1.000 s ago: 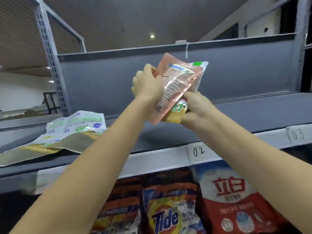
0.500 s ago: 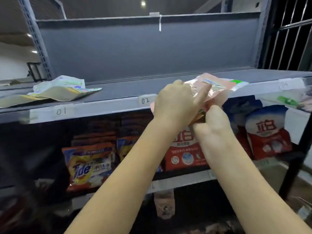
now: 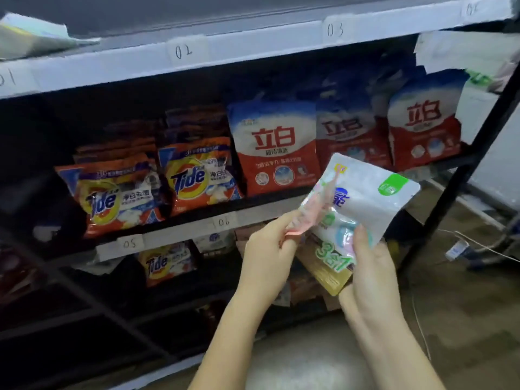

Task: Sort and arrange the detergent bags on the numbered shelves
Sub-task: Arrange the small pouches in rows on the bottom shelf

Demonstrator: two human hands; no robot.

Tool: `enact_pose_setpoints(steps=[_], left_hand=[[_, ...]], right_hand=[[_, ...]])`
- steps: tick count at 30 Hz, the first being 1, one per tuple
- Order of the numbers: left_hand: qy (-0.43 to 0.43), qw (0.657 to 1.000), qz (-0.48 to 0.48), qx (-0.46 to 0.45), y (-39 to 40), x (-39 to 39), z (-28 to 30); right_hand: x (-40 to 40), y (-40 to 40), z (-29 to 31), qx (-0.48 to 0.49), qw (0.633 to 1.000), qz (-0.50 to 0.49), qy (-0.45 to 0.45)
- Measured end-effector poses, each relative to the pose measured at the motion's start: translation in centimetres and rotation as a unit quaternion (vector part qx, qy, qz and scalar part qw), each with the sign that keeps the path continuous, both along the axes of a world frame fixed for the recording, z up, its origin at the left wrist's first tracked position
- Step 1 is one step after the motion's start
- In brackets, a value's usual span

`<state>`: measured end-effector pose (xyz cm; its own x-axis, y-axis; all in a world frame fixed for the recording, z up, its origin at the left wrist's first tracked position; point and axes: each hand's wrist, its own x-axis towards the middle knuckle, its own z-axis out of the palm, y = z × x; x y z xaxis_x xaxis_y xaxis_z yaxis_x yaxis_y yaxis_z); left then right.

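My right hand point(image 3: 371, 266) grips the lower part of a white detergent bag point(image 3: 365, 201) with a green tag and "3合1" print. My left hand point(image 3: 267, 254) pinches a thin pink bag point(image 3: 315, 209) that overlaps the white one's left edge. Both are held in front of the shelf edge marked 06 point(image 3: 223, 221). Orange Tide bags point(image 3: 197, 175) stand on the middle shelf above labels 05 and 06. To their right stand red and white bags point(image 3: 277, 149) with Chinese characters. The top shelf edge carries labels 02 point(image 3: 184, 51) and 03 point(image 3: 334, 30).
A pale flat bag point(image 3: 31, 38) lies on the top shelf at the far left. Another Tide bag point(image 3: 166, 261) sits on the lower shelf. A black upright post point(image 3: 461, 170) stands at the rack's right end. Cables point(image 3: 478, 243) lie on the floor to the right.
My hands came down from the top shelf to the level of label 06, carrying both bags. The view dropped with them, and the white bag now faces me with the pink one at its left.
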<state>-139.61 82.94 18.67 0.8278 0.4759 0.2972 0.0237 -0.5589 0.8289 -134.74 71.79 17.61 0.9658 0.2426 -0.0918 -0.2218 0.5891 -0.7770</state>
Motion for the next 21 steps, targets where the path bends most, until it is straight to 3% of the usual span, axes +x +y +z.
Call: enact_pose_setpoints(steps=[3, 6, 10, 15, 21], left_hand=[[0.020, 0.984, 0.039, -0.172, 1.4, -1.4, -4.9], [0.017, 0.941, 0.077, -0.328, 2.9, -2.7, -9.5], [0.031, 0.875, 0.126, -0.466, 5.3, -5.0, -15.7], [0.030, 0.829, 0.170, -0.531, 8.4, -6.4, -21.8], [0.048, 0.833, 0.181, -0.521, 14.2, -7.3, -27.7]], right_hand=[[-0.4, -1.1, -4.1, -0.057, 0.998, 0.027, 0.031], [-0.1, -1.9, -8.3, -0.103, 0.990, 0.071, 0.072], [0.7, -1.9, -13.4, -0.143, 0.979, 0.101, 0.109], [2.0, 0.8, -19.2, -0.196, 0.964, 0.147, 0.106], [1.9, 7.6, -26.5, -0.266, 0.945, 0.189, 0.040]])
